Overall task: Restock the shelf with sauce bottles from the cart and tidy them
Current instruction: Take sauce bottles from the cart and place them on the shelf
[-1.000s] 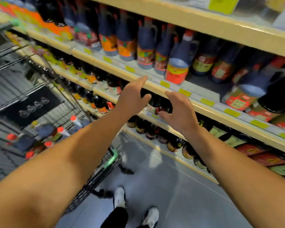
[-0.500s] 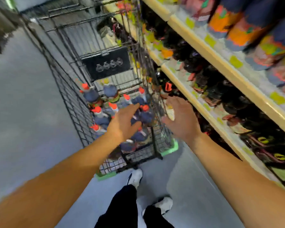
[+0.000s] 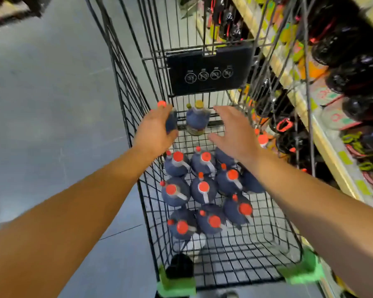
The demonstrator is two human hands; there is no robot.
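- Sauce bottles [image 3: 202, 188] are standing upright, red caps up, clustered on the floor of the cart [image 3: 125, 87], below and nearer the person than both hands.
- Left hand [image 3: 154, 134] is grasping a red-capped bottle [image 3: 171, 122] at the cart's left wall.
- Right hand [image 3: 235, 132] is hovering with fingers spread, holding nothing, just beside a yellow-capped bottle [image 3: 196, 119].

This is a shop aisle. A black wire shopping cart [image 3: 136, 117] carrying red-capped dark sauce bottles [image 3: 203, 188] stands on a grey floor [image 3: 47, 87] beside long beige shelves [image 3: 323, 134] with yellow-green price tags [image 3: 345, 157], stocked with dark bottles [image 3: 351, 80].
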